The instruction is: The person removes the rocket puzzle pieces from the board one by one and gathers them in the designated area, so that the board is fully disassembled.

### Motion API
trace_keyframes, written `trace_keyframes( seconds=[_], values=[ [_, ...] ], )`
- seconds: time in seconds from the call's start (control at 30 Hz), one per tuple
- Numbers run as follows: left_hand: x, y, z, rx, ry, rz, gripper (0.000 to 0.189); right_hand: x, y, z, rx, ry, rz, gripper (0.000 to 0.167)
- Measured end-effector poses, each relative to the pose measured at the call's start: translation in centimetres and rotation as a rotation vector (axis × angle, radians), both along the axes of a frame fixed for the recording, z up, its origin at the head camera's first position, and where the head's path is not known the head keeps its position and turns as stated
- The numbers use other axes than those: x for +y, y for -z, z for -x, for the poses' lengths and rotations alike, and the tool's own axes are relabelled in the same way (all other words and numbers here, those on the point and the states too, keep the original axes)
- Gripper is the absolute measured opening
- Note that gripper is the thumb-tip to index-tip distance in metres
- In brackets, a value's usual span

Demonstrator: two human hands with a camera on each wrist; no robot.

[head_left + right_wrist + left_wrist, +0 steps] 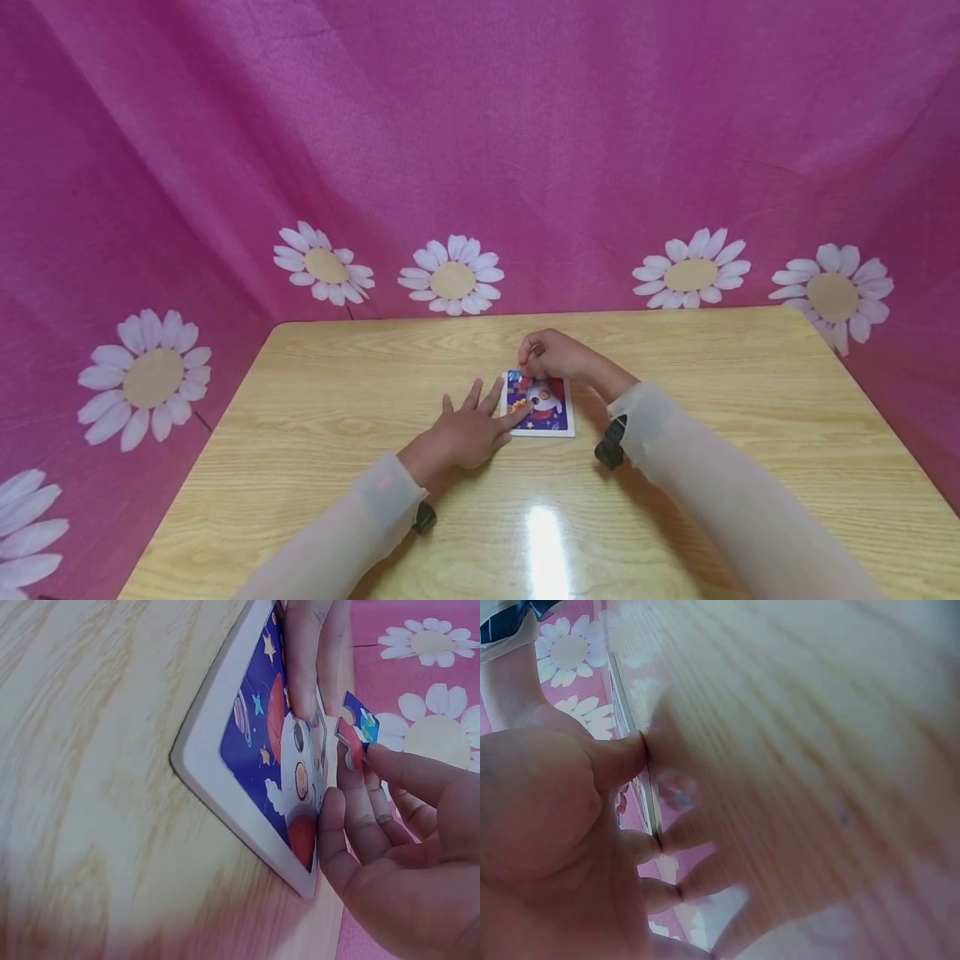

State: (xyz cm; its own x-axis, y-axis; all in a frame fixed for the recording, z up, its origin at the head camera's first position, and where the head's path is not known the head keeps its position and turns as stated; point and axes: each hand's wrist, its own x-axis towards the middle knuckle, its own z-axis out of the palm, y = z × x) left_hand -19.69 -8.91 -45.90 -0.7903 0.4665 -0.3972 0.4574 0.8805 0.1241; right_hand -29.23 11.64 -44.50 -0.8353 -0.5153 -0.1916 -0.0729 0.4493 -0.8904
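Pinching a blue and red puzzle piece with the right hand, near the far side of the puzzle board lying flat on the desk. Touching the puzzle board from its left with the left hand, spread wide.

A glossy wood-grain table — a white-framed jigsaw puzzle lies on it.

Pale off-white long sleeves covered both forearms: the left sleeve ended just behind the left hand, the right sleeve just behind the right hand. Cuff edges were uneven. A small black left device and black right device sat under the wrists.
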Motion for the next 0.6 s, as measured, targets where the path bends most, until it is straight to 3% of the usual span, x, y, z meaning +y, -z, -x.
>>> trace_keyframes(
  seconds=[0.6],
  values=[
    [0.1, -0.3, -0.2, -0.004, -0.011, 0.003, 0.054, 2.6, 0.8, 0.5, -0.004, 0.034, 0.006, 0.012]
  ],
)
